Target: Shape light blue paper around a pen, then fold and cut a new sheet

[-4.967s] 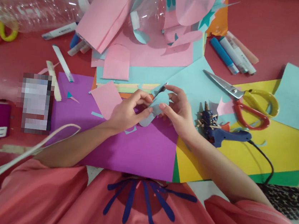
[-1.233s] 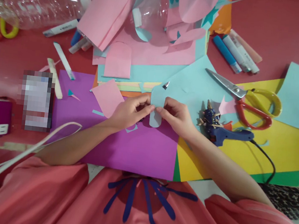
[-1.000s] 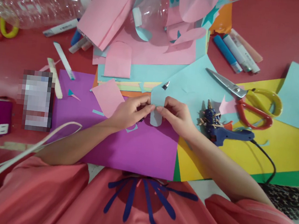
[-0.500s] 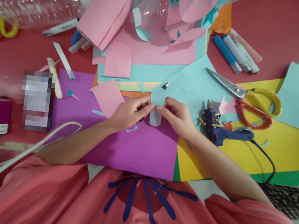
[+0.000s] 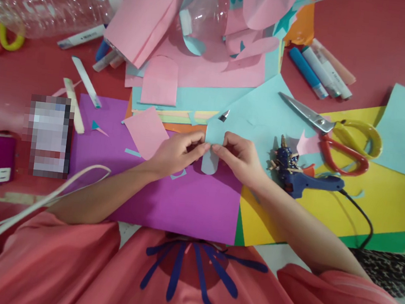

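Note:
A light blue paper strip point(image 5: 210, 161) with rounded ends stands upright in view between my hands, above purple paper point(image 5: 182, 203). My left hand point(image 5: 184, 152) pinches its left edge near the middle, and my right hand point(image 5: 236, 156) pinches the right edge at the same height. The thumb tips nearly meet in front of the strip. Just behind its top end shows a dark pointed tip point(image 5: 224, 116). A pink paper piece point(image 5: 147, 131) lies to the left of my left hand.
Open scissors point(image 5: 324, 127) and a blue glue gun point(image 5: 312, 181) with a cord lie on the right. Markers point(image 5: 308, 71) are at the back right. Plastic bottles point(image 5: 58, 8) and a pink-covered box point(image 5: 145, 13) stand at the back left. A phone point(image 5: 50, 137) lies left.
The blue strip has tilted slightly, its top end a little lower and further right. Both hands keep their pinch and have hardly moved.

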